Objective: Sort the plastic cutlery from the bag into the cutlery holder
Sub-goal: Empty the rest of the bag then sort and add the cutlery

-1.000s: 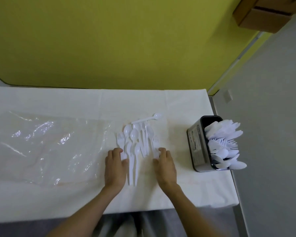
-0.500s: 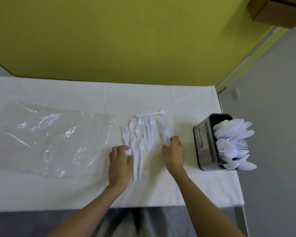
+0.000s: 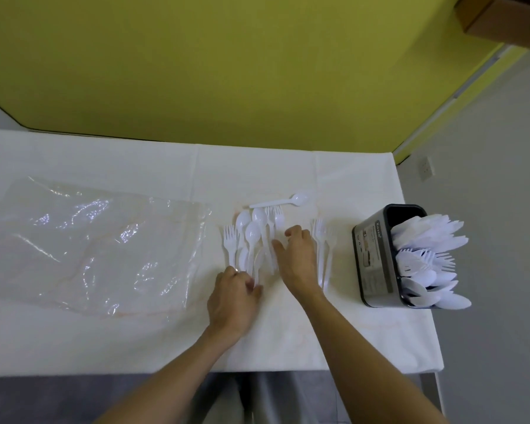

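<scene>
A pile of white plastic spoons and forks (image 3: 251, 237) lies on the white table (image 3: 288, 166), handles toward me. My left hand (image 3: 233, 298) sits at the near end of the pile, fingers curled and thumb pinching the handle ends. My right hand (image 3: 297, 258) rests on the table just right of the pile, thumb spread toward it, holding nothing. Two forks (image 3: 322, 243) lie apart on the far side of that hand. A single spoon (image 3: 288, 201) lies crosswise behind the pile. The clear plastic bag (image 3: 89, 246) lies flat at the left. The dark cutlery holder (image 3: 374, 255) stands at the right.
The holder is packed with white cutlery (image 3: 429, 255) sticking out over the table's right edge (image 3: 416, 264). A yellow wall (image 3: 227, 71) stands behind the table, and the table's front edge is close to my body.
My right hand has slid two forks out to the right of the pile and now rests between them and the pile. My left hand has drawn back to the handle ends.
</scene>
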A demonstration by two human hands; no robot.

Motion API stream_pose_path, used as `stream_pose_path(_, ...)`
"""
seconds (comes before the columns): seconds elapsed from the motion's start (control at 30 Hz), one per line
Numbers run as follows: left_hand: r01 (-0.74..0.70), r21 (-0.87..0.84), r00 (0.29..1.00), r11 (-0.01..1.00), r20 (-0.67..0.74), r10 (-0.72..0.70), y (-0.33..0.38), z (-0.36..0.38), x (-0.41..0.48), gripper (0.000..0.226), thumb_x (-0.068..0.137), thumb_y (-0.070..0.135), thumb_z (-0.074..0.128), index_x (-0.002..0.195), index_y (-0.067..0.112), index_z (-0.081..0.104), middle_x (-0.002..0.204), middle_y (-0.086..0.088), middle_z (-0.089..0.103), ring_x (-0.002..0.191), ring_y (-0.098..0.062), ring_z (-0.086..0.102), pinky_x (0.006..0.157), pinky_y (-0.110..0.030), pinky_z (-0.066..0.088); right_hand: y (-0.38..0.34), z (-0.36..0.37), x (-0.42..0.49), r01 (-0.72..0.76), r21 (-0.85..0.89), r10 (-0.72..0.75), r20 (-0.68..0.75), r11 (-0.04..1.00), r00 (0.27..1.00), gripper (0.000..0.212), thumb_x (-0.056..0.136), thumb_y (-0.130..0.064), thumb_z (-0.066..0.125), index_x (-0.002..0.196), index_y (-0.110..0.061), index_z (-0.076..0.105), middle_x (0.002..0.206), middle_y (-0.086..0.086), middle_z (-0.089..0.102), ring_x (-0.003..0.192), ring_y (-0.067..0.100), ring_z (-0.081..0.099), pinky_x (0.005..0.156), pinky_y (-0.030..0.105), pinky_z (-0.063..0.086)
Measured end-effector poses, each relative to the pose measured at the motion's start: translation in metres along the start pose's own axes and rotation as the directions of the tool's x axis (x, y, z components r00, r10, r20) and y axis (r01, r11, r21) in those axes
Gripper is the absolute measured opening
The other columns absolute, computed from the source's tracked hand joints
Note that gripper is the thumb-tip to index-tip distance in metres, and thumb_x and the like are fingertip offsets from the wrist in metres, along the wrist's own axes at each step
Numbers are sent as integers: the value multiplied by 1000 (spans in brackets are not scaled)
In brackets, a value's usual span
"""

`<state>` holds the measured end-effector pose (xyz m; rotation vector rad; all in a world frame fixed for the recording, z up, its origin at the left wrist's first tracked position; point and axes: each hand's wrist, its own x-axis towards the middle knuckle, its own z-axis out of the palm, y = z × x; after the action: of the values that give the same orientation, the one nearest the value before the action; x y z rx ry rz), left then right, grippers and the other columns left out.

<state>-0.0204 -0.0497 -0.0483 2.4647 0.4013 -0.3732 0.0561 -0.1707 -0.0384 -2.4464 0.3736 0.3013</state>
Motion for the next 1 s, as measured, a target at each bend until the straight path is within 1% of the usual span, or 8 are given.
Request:
stream_pose_path(0.2, 55, -305, 996, 951, -51, -74, -11, -7, 3, 23, 83, 34, 70, 69, 21, 58, 66, 6, 61, 63, -13, 59, 61, -27, 48, -7, 6, 9, -108, 44, 107, 20, 993, 994, 15, 89, -16, 57, 100, -7, 52, 96, 4, 55, 81, 19, 52, 62, 27, 38)
stream_pose_path(0.4, 38, -427, 997, 903, -48, -64, 7, -16, 23, 18, 79, 29, 76, 80, 14, 67, 69, 5, 67, 68, -15, 65, 69, -29, 52, 19, -2, -6, -220, 23, 220, 8, 975, 975, 12, 79, -18, 59, 81, -8, 52, 80, 8, 60, 62, 18, 53, 47, 24, 34)
stream_pose_path(0.5, 23, -429, 999, 903, -17, -34, 14, -16, 31, 22, 81, 34, 74, 88, 14, 68, 73, 2, 69, 69, -17, 67, 71, -29, 53, 33, -12, -10, -243, -13, 243, -25, 970, 970, 15, 81, -19, 61, 87, -6, 54, 83, 8, 62, 69, 22, 56, 53, 26, 37)
stream_pose_path(0.6, 6, -359, 991, 933, -121, -53, 10, -17, 29, 20, 88, 32, 65, 89, 13, 60, 77, 1, 64, 72, -18, 61, 69, -32, 50, 43, -19, -11, -255, -16, 253, -74, 967, 965, 22, 82, -17, 61, 99, -3, 54, 92, 11, 62, 80, 27, 60, 65, 34, 49)
stream_pose_path(0.73, 160, -302, 972, 940, -117, -203, -12, -18, 13, 25, 85, 30, 68, 89, 12, 52, 88, 2, 51, 77, -18, 52, 70, -27, 41, 39, -18, -18, -114, -16, 108, -210, 993, 972, 32, 85, -12, 61, 115, -5, 54, 110, 9, 54, 99, 26, 53, 72, 32, 43)
stream_pose_path(0.83, 185, -283, 975, 941, -68, -212, -23, -17, 9, 21, 84, 29, 69, 80, 13, 55, 82, 1, 56, 76, -19, 56, 69, -28, 47, 23, -7, -25, 52, -27, -54, -79, 998, 995, 18, 90, -23, 61, 105, -14, 58, 105, 0, 55, 93, 18, 57, 69, 28, 46)
stream_pose_path(0.93, 220, -320, 965, 921, -68, -254, -26, -20, 12, 17, 84, 28, 69, 81, 13, 60, 80, 3, 63, 76, -16, 59, 70, -29, 47, 7, 8, -30, 75, -62, -64, 154, 995, 986, 25, 88, -39, 63, 100, -17, 57, 97, -4, 56, 84, 15, 58, 71, 29, 51)
stream_pose_path(1.0, 260, -365, 950, 894, -66, -304, -27, -23, 12, 15, 84, 27, 69, 82, 15, 60, 79, 3, 65, 74, -17, 61, 68, -27, 44, 1, 15, -31, 86, -71, -71, 188, 994, 980, 25, 89, -35, 64, 101, -15, 55, 92, -4, 53, 81, 16, 57, 68, 25, 46)
